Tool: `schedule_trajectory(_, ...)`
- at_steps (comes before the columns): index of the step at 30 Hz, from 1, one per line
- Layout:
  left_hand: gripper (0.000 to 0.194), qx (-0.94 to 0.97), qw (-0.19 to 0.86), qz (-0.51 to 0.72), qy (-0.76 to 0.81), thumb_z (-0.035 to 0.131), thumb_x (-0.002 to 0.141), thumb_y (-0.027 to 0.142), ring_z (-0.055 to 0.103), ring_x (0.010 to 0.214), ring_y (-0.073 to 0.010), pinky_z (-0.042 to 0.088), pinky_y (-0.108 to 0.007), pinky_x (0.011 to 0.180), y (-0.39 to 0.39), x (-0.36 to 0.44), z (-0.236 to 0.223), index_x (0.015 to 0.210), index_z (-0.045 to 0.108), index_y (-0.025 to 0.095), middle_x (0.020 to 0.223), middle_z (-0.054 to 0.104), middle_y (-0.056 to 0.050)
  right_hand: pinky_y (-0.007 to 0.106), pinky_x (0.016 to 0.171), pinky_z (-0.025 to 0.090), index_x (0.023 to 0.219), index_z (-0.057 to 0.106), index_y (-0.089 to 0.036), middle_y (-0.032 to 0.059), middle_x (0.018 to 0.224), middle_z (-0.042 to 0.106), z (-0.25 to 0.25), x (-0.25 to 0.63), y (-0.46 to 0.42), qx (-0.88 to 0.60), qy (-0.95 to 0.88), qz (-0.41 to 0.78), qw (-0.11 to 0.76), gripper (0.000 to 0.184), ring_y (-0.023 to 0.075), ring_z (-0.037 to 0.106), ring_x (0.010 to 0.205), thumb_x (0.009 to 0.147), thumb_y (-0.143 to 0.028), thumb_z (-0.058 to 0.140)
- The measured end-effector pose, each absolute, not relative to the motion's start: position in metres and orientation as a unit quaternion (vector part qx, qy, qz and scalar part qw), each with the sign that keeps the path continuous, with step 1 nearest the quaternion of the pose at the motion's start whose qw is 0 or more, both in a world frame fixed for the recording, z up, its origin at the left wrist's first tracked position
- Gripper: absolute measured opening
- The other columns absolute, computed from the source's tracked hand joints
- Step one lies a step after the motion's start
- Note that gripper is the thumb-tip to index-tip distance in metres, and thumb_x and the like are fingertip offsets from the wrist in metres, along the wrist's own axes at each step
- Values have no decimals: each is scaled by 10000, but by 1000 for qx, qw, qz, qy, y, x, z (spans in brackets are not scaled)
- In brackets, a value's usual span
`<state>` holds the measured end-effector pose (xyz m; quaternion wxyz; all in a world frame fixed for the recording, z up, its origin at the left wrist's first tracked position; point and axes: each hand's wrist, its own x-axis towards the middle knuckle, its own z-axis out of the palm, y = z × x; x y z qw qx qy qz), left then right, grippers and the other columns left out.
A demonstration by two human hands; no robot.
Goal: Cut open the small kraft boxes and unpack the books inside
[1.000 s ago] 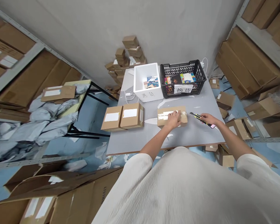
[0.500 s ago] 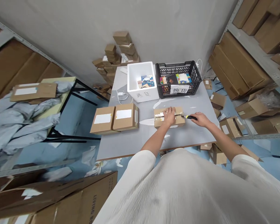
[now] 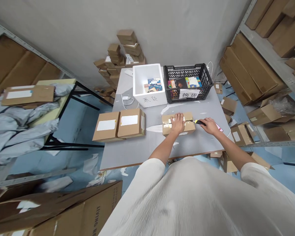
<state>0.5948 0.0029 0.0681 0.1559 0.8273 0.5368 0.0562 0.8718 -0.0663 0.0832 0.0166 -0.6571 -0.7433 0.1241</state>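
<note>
A: Where does the taped carton (image 3: 188,126) sit?

B: On a gray table (image 3: 132,152), toward its front edge, with a dark line running along the shiny tape on top.

A: And the hands?

B: They are apart. The left hand (image 3: 178,123) presses flat on the carton's top, fingers extended; the right hand (image 3: 208,125) is wrapped around a black-and-yellow knife (image 3: 199,122), its tip at the carton's right end. Whether the blade is inside the cardboard, I cannot tell.

A: What surrounds them?

B: Two labeled boxes (image 3: 129,122) stand side by side at left on the tabletop. Behind, a white bin (image 3: 151,100) holding books (image 3: 154,86) stands just beside a black crate (image 3: 172,95) bearing a handwritten sign (image 3: 189,94). Farther out, small boxes (image 3: 127,37) rise in stacks against the wall (image 3: 182,29), and gray parcels (image 3: 27,129) lie heaped at far left.
</note>
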Motion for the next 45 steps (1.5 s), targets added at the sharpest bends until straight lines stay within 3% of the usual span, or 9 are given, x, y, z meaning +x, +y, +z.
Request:
schedule_trajectory(9, 706, 828, 151, 65, 537, 315, 1108, 339, 278, 1714, -325, 175, -657, 1368, 1, 595, 68, 1805, 260, 241, 1838, 356, -161, 473, 1003, 427, 1561, 682, -288, 178, 1364, 717, 75, 878, -72, -672, -730, 118, 37, 536, 404, 568, 1251, 1103, -498, 498)
schedule_trajectory(22, 751, 819, 153, 64, 549, 395, 1096, 395, 260, 1721, -317, 161, -615, 1379, -1, 595, 67, 1817, 222, 276, 1840, 355, -139, 498, 1019, 421, 1525, 685, -241, 198, 1357, 707, 81, 909, -63, -689, -711, 108, 86, 559, 415, 562, 1232, 1084, -512, 473)
schedule_trajectory(27, 764, 826, 177, 79, 530, 438, 1052, 385, 248, 1727, -312, 163, -602, 1388, -1, 590, 70, 1784, 300, 215, 1842, 343, -163, 486, 996, 449, 1510, 689, -253, 187, 1348, 722, 71, 886, -49, -695, -701, 121, 102, 560, 413, 580, 1219, 1079, -559, 505)
schedule_trajectory(32, 692, 826, 180, 74, 529, 504, 1064, 472, 271, 1712, -327, 164, -603, 1391, -20, 558, 74, 1719, 413, 268, 1819, 386, -140, 516, 1021, 480, 1473, 725, -243, 187, 1364, 732, 69, 866, -24, -675, -711, 159, 122, 545, 416, 599, 1226, 1042, -526, 550)
schedule_trajectory(35, 656, 819, 171, 74, 543, 566, 1062, 505, 357, 1655, -345, 241, -566, 1363, -41, 534, 74, 1673, 469, 286, 1771, 441, -144, 522, 1050, 487, 1480, 727, -228, 185, 1357, 737, 73, 844, 0, -642, -734, 182, 130, 546, 404, 611, 1215, 1023, -486, 576)
schedule_trajectory(39, 497, 822, 155, 81, 541, 513, 1115, 408, 566, 1419, -328, 393, -501, 1251, -64, 514, 70, 1589, 549, 263, 1559, 594, -157, 495, 1086, 479, 1455, 728, -196, 184, 1420, 722, 77, 803, 33, -593, -774, 192, 115, 522, 390, 610, 1277, 1019, -441, 575)
schedule_trajectory(45, 325, 830, 140, 62, 537, 566, 1086, 244, 590, 1315, -326, 464, -469, 1115, -66, 504, 66, 1400, 645, 266, 1409, 645, -135, 516, 1076, 449, 1345, 757, -207, 170, 1435, 748, 74, 765, 50, -589, -777, 214, 60, 436, 415, 602, 1340, 1002, -411, 580)
